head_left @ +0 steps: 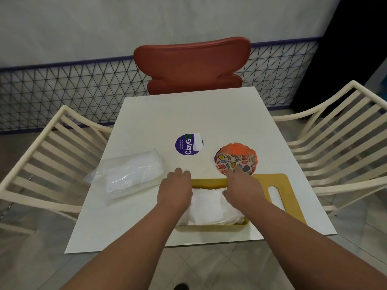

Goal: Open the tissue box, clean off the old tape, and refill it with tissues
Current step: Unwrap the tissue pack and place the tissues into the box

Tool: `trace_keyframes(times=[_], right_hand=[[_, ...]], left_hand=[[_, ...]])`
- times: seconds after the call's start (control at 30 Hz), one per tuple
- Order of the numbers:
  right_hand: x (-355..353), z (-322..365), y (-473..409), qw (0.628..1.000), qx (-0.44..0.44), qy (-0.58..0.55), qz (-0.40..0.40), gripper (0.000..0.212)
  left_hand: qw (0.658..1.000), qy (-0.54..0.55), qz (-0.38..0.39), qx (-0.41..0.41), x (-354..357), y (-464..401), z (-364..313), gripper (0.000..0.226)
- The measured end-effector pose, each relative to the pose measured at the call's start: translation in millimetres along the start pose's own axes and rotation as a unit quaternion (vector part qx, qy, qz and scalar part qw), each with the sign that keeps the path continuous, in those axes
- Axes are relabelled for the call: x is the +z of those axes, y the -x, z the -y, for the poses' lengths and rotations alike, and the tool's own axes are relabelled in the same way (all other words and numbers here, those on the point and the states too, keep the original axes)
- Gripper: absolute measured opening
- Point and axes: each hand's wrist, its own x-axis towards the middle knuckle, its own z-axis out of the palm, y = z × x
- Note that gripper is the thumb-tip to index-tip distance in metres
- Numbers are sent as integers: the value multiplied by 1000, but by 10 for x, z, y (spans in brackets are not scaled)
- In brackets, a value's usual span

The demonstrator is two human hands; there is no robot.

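Both hands — left hand (176,190), right hand (243,190), fingers flat and spread, gripping nothing — press tissues (209,208) into the open yellow tissue box (209,183) on the desk (188,114) — uneven pressure could bunch them

Body, as seen from my head camera: my left hand (175,190) and right hand (244,190) are showing bare, no gloves, rings or watch. Both my forearms are showing uncovered to the frame edge; no sleeves are reaching into view.
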Motion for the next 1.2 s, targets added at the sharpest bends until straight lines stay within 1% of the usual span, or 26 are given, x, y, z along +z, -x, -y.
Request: trace_keyframes(times=[0.03,0.07,0.1,0.17,0.23,0.33,0.47,0.7,0.8,0.97,1.03,1.1,1.2], right_hand=[[-12,15,-10,999,-33,-33,-13,28],[-8,44,-24,996,-66,-60,-8,23],[16,85,-32,993,-91,-67,18,22],[97,138,-52,989,-115,-31,84,26],[172,145,-62,985,-119,18,127,33],[272,127,-47,978,-122,59,160,47],[365,110,-54,978,-122,65,157,51],[374,122,-76,978,-116,62,165,58],[385,116,-64,978,-121,66,154,57],[416,116,-20,981,-128,71,124,48],[435,100,-10,983,-123,62,121,47],[447,78,-10,985,-111,52,121,46],[467,58,-10,986,-100,49,126,45]], left_hand=[[999,10,5,35,-10,-9,5,31],[997,27,27,63,-3,-18,-2,28],[993,38,68,83,14,-13,-20,27],[981,14,158,109,74,16,-57,30],[972,-26,195,129,168,39,-60,32],[969,-61,188,147,273,49,-45,29],[972,-72,166,152,324,47,-48,30],[968,-67,180,163,344,6,-69,35],[968,-73,172,168,378,-7,-61,33],[966,-89,139,198,398,-44,-10,33],[965,-83,163,188,377,-54,-8,39],[962,-79,186,183,364,-66,-3,38],[963,-54,195,180,389,-91,12,40]])
